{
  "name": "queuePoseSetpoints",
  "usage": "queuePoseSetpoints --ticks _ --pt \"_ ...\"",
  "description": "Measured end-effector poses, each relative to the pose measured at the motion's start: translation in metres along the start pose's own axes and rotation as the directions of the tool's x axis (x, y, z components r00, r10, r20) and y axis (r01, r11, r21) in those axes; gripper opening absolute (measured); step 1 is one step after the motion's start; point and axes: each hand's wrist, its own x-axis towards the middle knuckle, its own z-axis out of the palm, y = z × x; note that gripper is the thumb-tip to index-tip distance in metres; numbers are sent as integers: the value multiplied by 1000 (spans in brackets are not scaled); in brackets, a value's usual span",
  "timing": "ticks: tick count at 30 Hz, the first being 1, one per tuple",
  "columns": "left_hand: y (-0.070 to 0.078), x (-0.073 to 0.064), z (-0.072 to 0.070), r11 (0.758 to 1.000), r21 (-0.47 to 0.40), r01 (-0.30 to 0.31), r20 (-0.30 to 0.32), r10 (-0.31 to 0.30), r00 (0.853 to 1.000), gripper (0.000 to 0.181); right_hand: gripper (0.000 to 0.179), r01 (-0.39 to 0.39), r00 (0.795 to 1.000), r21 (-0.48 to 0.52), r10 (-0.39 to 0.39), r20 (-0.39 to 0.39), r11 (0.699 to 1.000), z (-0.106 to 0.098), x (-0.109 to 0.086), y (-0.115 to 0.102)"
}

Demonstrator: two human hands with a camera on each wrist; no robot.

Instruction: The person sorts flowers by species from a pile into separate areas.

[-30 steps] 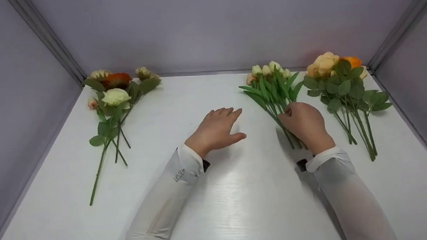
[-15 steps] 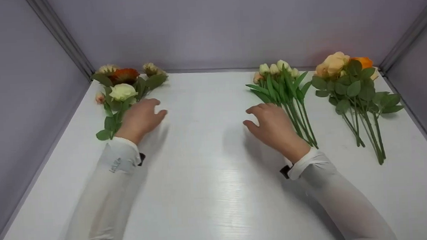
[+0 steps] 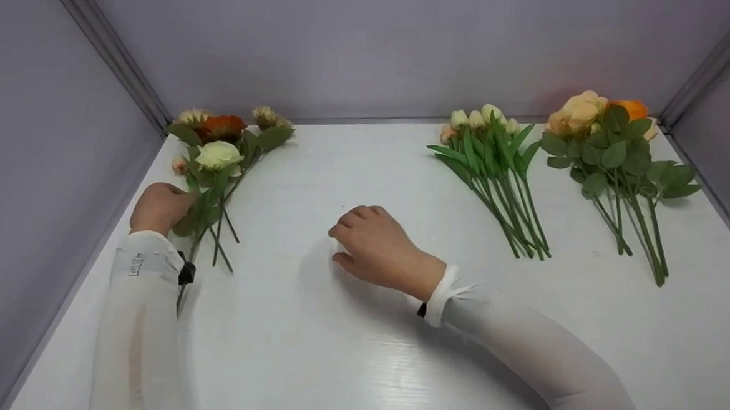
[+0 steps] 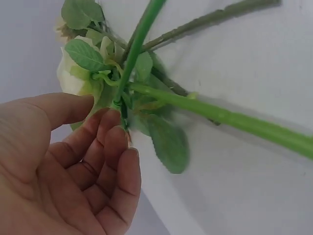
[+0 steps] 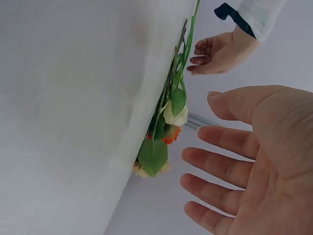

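At the left of the table lies a bunch of flowers with a cream rose (image 3: 219, 156), an orange-red flower (image 3: 222, 129) and a small peach bud (image 3: 179, 165). My left hand (image 3: 160, 206) is beside the stems on their left. In the left wrist view its fingers (image 4: 128, 171) are loosely bent, with the tips right at a green stem (image 4: 142, 36) and a gap below the thumb. A brighter green stem (image 4: 220, 115) crosses behind. Over mid-table my right hand (image 3: 380, 248) holds nothing; the right wrist view shows its fingers spread and relaxed.
A bunch of pale tulips (image 3: 491, 161) with long green leaves lies right of centre. Farther right are peach and orange roses (image 3: 585, 115) with dark leaves. Grey-lilac walls (image 3: 357, 49) enclose the white table (image 3: 323, 369) at the back and sides.
My left hand has travelled from mid-table to the left bunch. The right hand has let go of the tulip stems and moved left to mid-table. The head view has shifted slightly.
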Motion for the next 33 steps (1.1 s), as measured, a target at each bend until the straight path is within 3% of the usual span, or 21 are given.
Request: queuePoseSetpoints --ticks 6,12,18,23,28,33 --pt "-6 9 10 997 -70 26 19 -25 1000 33 29 120 993 -74 -119 23 990 13 7 -27" --pt "-11 14 15 981 -187 55 33 -49 998 31 23 143 990 -110 -141 25 984 16 3 -28" --pt "-12 15 14 919 -368 138 44 -131 990 23 23 108 994 -91 -106 20 990 15 -1 -15" --pt "-13 11 0 867 -459 192 19 -207 978 16 25 72 997 -36 -72 3 997 14 -9 1" --pt "-4 1 -13 815 -562 141 -48 -202 978 16 27 -12 1000 48 13 -23 999 4 -22 27" --pt "27 -7 -8 770 -639 -1 -130 -106 986 26 27 -90 991 122 100 -83 988 -10 -37 55"
